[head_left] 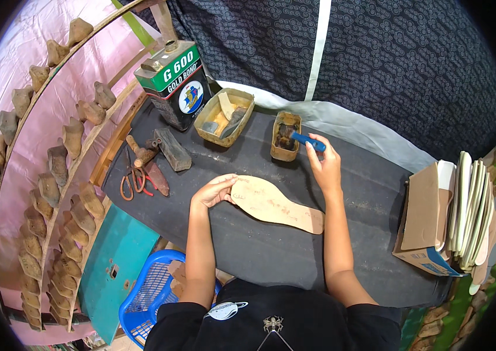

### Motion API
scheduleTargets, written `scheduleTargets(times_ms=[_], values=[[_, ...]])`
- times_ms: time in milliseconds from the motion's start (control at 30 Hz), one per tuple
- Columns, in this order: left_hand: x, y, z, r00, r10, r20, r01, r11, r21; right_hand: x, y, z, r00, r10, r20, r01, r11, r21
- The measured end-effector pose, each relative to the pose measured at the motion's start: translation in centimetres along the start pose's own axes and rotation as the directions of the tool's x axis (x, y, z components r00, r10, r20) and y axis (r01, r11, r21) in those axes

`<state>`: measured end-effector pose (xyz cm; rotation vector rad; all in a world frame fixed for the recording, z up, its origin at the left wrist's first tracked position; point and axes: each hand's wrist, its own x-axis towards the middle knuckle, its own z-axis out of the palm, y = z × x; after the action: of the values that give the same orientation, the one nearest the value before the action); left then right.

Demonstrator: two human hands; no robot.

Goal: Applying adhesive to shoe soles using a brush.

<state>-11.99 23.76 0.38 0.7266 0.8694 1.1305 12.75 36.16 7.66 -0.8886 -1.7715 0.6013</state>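
My left hand (pixel 215 191) grips the wide end of a tan insole (pixel 276 203), thumb on top and fingers underneath. The insole lies over the dark table, its narrower end reaching toward my right forearm. In my right hand (pixel 325 165) is a brush with a blue handle (pixel 309 140). Its bristle end is down inside a small, stained rectangular tub (pixel 285 153), so the bristles are hidden. Dark, crusted residue coats the inside of that tub.
A green and black metal can (pixel 172 88) and a tub of scraps (pixel 215 138) stand at the back. Scissors (pixel 134 181), a hammer (pixel 141 153) and a dark block (pixel 173 150) lie left. A cardboard box (pixel 420 216) of insoles stands right; shoe lasts (pixel 72 137) line racks; a blue basket (pixel 142 298) sits below.
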Motion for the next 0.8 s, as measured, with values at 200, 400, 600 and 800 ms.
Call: scheduleTargets(times_ms=[200,400,600,800], values=[[0.1,0.0,-0.2,0.999,-0.016,0.029,0.016,1.000,-0.012,-0.1,0.3,-0.2,0.994,-0.032,-0.103,0.039,0.997,0.062],[0.3,-0.3,-0.7,0.999,-0.030,0.026,0.030,1.000,-0.004,-0.5,-1.0,-1.2,0.975,0.096,-0.202,-0.002,0.907,0.421],[0.4,-0.6,-1.1,1.000,-0.008,0.030,0.009,0.999,-0.042,-2.0,-4.4,-2.1,0.973,-0.199,0.112,0.152,0.931,0.333],[0.6,-0.6,-1.0,0.999,-0.043,0.014,0.044,0.998,-0.038,-3.5,-6.0,0.2,0.863,-0.378,0.334,0.283,0.911,0.300]])
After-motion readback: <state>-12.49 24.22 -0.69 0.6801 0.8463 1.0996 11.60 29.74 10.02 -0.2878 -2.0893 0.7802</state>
